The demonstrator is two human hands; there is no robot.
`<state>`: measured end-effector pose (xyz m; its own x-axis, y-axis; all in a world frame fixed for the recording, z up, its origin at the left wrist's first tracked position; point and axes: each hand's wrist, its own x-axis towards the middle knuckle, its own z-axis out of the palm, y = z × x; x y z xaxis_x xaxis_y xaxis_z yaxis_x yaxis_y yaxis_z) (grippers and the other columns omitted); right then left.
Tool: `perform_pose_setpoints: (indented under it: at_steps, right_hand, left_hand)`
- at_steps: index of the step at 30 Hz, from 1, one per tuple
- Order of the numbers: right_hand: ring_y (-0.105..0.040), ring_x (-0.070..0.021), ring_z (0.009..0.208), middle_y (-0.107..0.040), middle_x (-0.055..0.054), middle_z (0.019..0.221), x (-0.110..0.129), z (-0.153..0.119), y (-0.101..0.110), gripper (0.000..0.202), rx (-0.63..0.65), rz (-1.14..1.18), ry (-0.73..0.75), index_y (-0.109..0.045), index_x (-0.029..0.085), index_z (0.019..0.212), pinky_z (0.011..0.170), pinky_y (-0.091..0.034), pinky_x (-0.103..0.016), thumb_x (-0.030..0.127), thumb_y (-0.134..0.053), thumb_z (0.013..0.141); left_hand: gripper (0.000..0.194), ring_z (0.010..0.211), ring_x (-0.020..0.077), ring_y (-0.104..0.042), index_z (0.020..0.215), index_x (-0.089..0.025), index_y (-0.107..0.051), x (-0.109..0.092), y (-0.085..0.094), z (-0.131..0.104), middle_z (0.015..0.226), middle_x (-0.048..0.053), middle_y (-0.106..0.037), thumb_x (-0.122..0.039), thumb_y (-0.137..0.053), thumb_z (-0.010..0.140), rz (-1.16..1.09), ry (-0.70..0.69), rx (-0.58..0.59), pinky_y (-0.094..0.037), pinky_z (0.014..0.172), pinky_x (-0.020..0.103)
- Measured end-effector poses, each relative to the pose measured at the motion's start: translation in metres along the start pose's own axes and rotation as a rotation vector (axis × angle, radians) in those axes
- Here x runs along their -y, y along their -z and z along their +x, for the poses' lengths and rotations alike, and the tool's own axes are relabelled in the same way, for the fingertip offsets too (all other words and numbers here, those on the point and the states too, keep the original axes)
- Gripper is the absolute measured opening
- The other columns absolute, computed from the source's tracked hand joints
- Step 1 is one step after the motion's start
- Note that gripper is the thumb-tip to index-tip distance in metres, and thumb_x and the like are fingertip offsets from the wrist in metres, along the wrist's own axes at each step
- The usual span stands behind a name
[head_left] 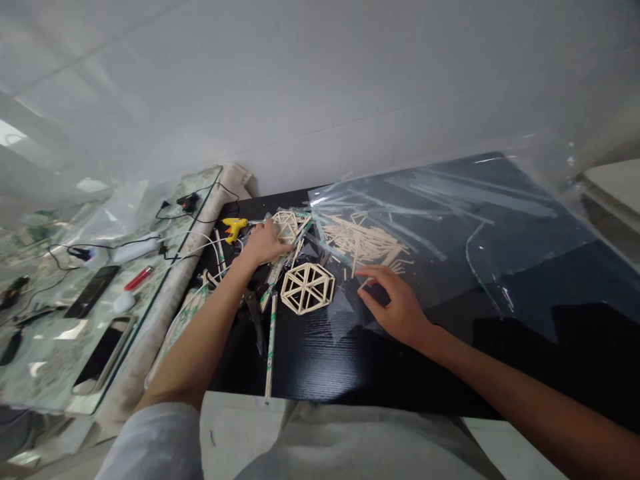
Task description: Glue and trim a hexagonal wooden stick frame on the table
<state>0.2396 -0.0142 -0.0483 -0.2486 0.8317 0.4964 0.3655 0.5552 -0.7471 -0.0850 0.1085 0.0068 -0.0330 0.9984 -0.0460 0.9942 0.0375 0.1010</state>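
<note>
Pale wooden lattice [307, 289], between left hand [265, 244] and right hand [395, 303]

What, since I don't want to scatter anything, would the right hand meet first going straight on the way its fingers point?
Probably the short loose sticks just beyond the fingertips of the right hand. Its height above the table is unclear, so it might pass over them.

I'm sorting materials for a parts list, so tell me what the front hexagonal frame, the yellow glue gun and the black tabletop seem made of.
Hexagonal frame: probably bare wood, matte; pale, straight sticks.
Yellow glue gun: likely moulded plastic, given its bright, even colour; sheen unclear.
Black tabletop: satin, fine grain lines; stained wood or a wood-look laminate.
</note>
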Motion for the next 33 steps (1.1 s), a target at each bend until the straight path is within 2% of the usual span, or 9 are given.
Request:
perform_pose_setpoints:
  at_steps: [6, 10, 16, 19, 23, 28, 33]
  right_hand:
    - [-0.071, -0.0257, 0.105, -0.070, -0.009, 0.120, 0.000, -0.001, 0.000, 0.030, 0.003, 0.010, -0.009, -0.064, 0.025, 0.121, 0.089, -0.062, -0.043, 0.013, -0.062, 0.094]
    - [-0.072, -0.0256, 0.102, -0.070, -0.010, 0.121, 0.000, -0.001, 0.000, 0.030, 0.009, 0.008, -0.013, -0.064, 0.025, 0.121, 0.088, -0.062, -0.043, 0.013, -0.061, 0.093]
    - [-0.072, -0.0243, 0.097, -0.070, -0.009, 0.120, -0.001, -0.001, -0.002, 0.030, 0.009, 0.012, -0.017, -0.064, 0.025, 0.121, 0.086, -0.062, -0.043, 0.013, -0.062, 0.093]
    - [-0.072, -0.0223, 0.093, -0.070, -0.009, 0.120, -0.001, -0.002, -0.002, 0.030, 0.012, 0.019, -0.020, -0.064, 0.025, 0.121, 0.087, -0.062, -0.042, 0.013, -0.062, 0.093]
    - [-0.071, -0.0228, 0.096, -0.070, -0.009, 0.120, 0.000, -0.001, 0.000, 0.031, 0.007, 0.021, -0.012, -0.064, 0.025, 0.121, 0.087, -0.062, -0.040, 0.012, -0.063, 0.093]
    - [-0.071, -0.0238, 0.099, -0.070, -0.008, 0.119, 0.000, 0.000, 0.000, 0.031, 0.007, 0.023, -0.014, -0.064, 0.025, 0.121, 0.088, -0.062, -0.041, 0.012, -0.062, 0.093]
    - [-0.071, -0.0239, 0.098, -0.070, -0.009, 0.118, 0.000, 0.000, 0.000, 0.031, 0.006, 0.014, -0.006, -0.063, 0.025, 0.121, 0.086, -0.061, -0.041, 0.012, -0.062, 0.093]
  left_hand:
    - [0.107, 0.132, 0.0398, -0.059, 0.152, -0.005, -0.041, 0.016, 0.011, 0.004, 0.144, 0.026, -0.059, -0.065, -0.076, 0.070, -0.107, 0.107, -0.052, -0.045, 0.110, 0.043]
    - [0.107, 0.131, 0.0369, -0.061, 0.152, -0.009, -0.042, 0.027, 0.016, 0.007, 0.143, 0.022, -0.061, -0.066, -0.077, 0.069, -0.222, 0.136, -0.048, -0.047, 0.109, 0.041]
    - [0.100, 0.131, 0.0377, -0.061, 0.150, -0.008, -0.043, 0.027, 0.022, 0.009, 0.145, 0.024, -0.060, -0.064, -0.075, 0.074, -0.194, 0.245, -0.097, -0.048, 0.106, 0.042]
    - [0.097, 0.132, 0.0412, -0.060, 0.146, -0.003, -0.044, 0.023, 0.018, 0.013, 0.142, 0.030, -0.060, -0.066, -0.071, 0.077, -0.099, 0.312, -0.067, -0.049, 0.105, 0.044]
    - [0.104, 0.131, 0.0468, -0.060, 0.143, 0.000, -0.046, 0.020, 0.007, 0.018, 0.141, 0.036, -0.058, -0.070, -0.076, 0.071, -0.044, 0.348, 0.003, -0.049, 0.103, 0.048]
    - [0.107, 0.132, 0.0480, -0.058, 0.142, -0.001, -0.048, 0.020, -0.001, 0.021, 0.140, 0.035, -0.058, -0.073, -0.075, 0.068, -0.018, 0.323, 0.026, -0.048, 0.105, 0.049]
    - [0.103, 0.132, 0.0447, -0.058, 0.144, -0.004, -0.045, 0.019, 0.003, 0.018, 0.141, 0.031, -0.059, -0.070, -0.075, 0.070, -0.013, 0.307, -0.017, -0.047, 0.107, 0.048]
